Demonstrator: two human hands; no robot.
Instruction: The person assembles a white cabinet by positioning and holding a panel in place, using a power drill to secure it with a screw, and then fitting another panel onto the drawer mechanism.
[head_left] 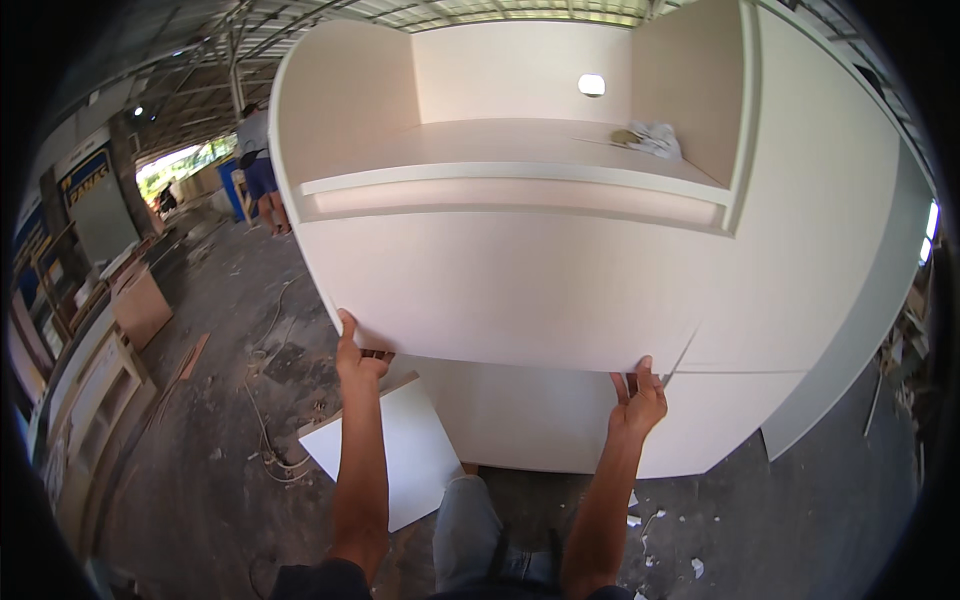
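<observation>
A large white cabinet stands in front of me, with an open shelf in its upper part. Below the shelf a wide white front panel covers the cabinet's face. My left hand grips this panel at its lower left corner, thumb up on the side edge and fingers curled beneath. At the lower right corner my right hand pinches the bottom edge, its thumb on the front and its other fingertips partly hidden behind. Under the panel the cabinet's lower part shows, set back.
A loose white board leans by my left forearm. Crumpled white material lies on the shelf. Cables and scraps litter the dark floor. A wooden frame stands at left; another person stands further back.
</observation>
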